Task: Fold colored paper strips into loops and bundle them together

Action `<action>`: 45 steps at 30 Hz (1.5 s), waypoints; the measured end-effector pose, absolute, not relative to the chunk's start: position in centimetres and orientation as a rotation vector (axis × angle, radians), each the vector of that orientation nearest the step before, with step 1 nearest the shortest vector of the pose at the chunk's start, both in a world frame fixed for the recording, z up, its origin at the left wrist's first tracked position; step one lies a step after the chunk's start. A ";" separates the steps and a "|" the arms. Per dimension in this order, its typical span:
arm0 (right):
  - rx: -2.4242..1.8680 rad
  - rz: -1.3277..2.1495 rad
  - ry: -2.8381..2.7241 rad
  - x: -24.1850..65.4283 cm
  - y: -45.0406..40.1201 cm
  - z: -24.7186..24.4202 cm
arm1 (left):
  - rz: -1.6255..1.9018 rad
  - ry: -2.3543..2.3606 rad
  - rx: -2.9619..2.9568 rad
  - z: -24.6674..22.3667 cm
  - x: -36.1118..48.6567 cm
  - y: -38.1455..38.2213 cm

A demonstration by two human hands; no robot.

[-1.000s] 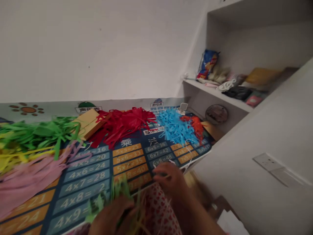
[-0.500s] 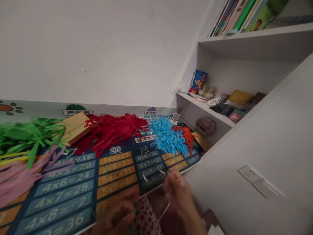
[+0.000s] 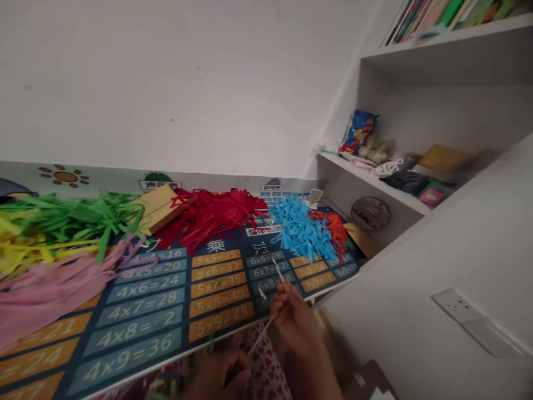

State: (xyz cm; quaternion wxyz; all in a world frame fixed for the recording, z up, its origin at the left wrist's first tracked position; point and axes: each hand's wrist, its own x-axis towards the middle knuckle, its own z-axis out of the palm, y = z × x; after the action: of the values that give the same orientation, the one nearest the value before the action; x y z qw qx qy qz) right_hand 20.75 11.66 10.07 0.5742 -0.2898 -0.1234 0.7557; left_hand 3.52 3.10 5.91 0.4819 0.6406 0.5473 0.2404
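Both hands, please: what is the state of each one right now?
Left hand: fingers curled, but too dark and blurred to tell its grip.
Right hand: closed, holding a thin white string between the fingers.

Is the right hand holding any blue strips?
No, the right hand holds a white string; the blue strips lie beyond it.

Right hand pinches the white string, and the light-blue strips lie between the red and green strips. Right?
One slip: in the head view, the light-blue strips lie between the red strips and the orange strips, not the red and green ones. The right hand does pinch the white string.
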 end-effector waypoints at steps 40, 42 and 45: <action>-1.368 1.047 -1.661 17.0 4.0 10.3 | 1.237 1.052 0.434 3.7 1.9 1.1; -1.369 1.032 -1.652 16.9 4.0 10.1 | 1.237 1.051 0.441 3.4 2.0 1.0; -1.348 0.984 -1.717 17.0 3.8 9.7 | 1.241 1.044 0.446 4.0 2.1 1.0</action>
State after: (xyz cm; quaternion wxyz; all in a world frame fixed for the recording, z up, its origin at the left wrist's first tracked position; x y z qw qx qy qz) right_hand 16.98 3.83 9.71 0.3650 -0.5241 -0.6676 0.3826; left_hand 2.11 0.98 3.95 0.6667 0.1978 0.4626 0.5500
